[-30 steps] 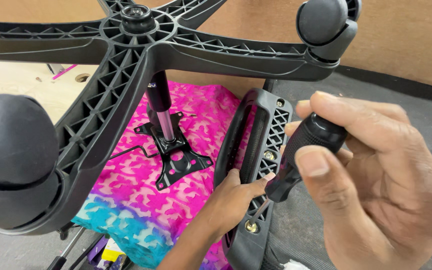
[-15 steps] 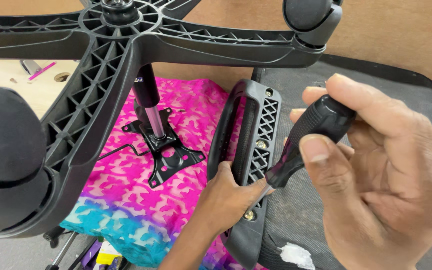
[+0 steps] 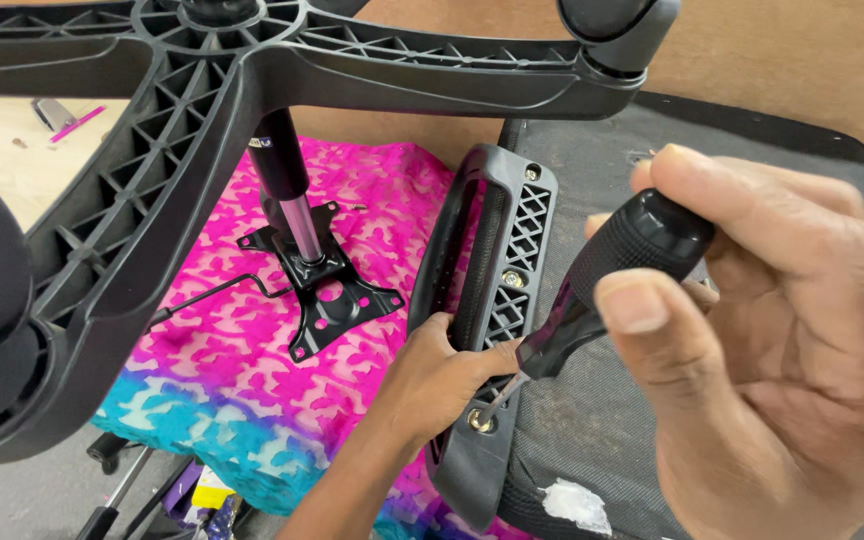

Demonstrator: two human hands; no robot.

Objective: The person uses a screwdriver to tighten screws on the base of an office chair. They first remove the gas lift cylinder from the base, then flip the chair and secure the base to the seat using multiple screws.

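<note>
My right hand (image 3: pixel 782 340) grips the black ribbed handle of a screwdriver (image 3: pixel 602 285). Its tip sits in a brass screw (image 3: pixel 478 420) near the lower end of a black plastic armrest (image 3: pixel 497 300). My left hand (image 3: pixel 442 375) holds that armrest by its inner edge, thumb lying beside the screwdriver shaft. The armrest lies against the edge of a dark mesh chair back (image 3: pixel 652 160). Two more screws show higher up on the armrest's lattice face.
An upturned office chair fills the left: a black five-star base (image 3: pixel 212 110) with casters (image 3: pixel 617 25), a gas lift cylinder (image 3: pixel 287 195) and a black seat plate (image 3: pixel 327 295) on a pink and teal patterned seat (image 3: pixel 242 370). A wooden board lies behind.
The view has drifted down and right, so the chair base sits higher and further left. The screwdriver tip stays on the lower screw; my right hand has turned slightly on the handle.
</note>
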